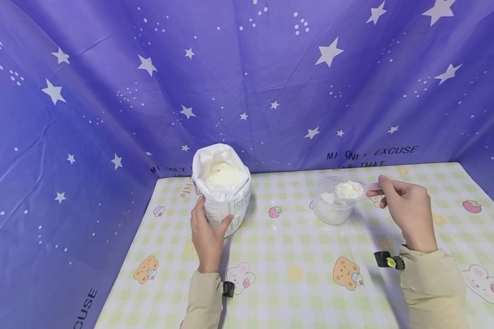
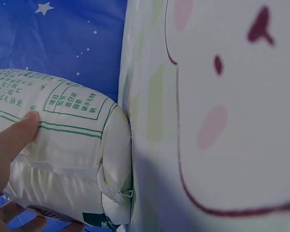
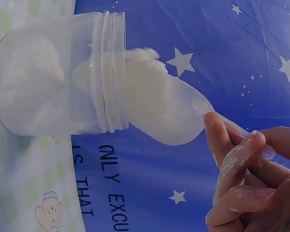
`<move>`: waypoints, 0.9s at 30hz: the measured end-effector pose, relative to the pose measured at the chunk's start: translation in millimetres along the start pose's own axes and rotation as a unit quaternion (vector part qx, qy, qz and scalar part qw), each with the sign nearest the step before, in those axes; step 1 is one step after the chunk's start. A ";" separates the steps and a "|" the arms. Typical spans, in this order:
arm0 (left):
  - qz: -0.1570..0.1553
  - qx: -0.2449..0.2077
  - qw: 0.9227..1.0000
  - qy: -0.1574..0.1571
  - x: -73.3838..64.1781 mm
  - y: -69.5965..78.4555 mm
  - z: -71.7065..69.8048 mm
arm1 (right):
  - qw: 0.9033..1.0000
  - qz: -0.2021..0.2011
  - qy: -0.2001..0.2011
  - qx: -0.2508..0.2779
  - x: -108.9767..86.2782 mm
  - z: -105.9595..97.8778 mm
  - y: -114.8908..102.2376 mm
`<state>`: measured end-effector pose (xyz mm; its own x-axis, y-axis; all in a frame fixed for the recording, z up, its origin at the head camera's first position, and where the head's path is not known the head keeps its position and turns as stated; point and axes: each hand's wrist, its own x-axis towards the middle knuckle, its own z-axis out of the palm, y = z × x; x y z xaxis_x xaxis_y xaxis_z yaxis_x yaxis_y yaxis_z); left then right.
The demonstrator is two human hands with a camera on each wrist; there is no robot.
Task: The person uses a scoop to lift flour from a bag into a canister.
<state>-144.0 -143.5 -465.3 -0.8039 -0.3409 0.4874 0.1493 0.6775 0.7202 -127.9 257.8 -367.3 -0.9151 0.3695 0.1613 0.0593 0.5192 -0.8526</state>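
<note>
My left hand (image 1: 207, 233) grips the lower side of a white flour bag (image 1: 234, 208), thumb on the front. The bag stands upright with its top open and white powder (image 1: 224, 176) inside. In the left wrist view, green print covers the bag (image 2: 63, 140). With my right hand (image 1: 409, 212) I pinch the handle of a translucent plastic scoop (image 3: 183, 113) heaped with powder. The scoop's tip reaches into the mouth of a clear plastic jar (image 1: 333, 214), which holds some powder at its bottom. White dust coats the fingers (image 3: 234, 166) of my right hand.
A checked tablecloth (image 1: 271, 278) with cartoon prints covers the table. Specks of powder lie on it between bag and jar. A purple star-patterned curtain (image 1: 247, 82) closes off the back and sides. Dark straps sit at both sleeves.
</note>
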 end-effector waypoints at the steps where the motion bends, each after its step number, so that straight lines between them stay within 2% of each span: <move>1: 0.000 0.000 1.000 0.000 0.0 0.0 0.1 | 1.000 -0.001 0.003 -0.003 0.0 0.0 -0.4; 17: -0.002 0.001 1.000 0.003 0.3 -1.0 1.3 | 0.999 -0.022 0.017 -0.038 1.1 0.3 -2.5; 27: -0.003 0.001 1.000 0.002 -0.3 -1.0 1.0 | 0.998 -0.034 0.022 -0.041 1.4 0.6 -5.3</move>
<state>-144.5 -143.4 -466.7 -0.8030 -0.3470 0.4846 0.1436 0.6764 0.7224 -129.8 255.1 -362.8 -0.9002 0.3629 0.2407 0.0308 0.6045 -0.7960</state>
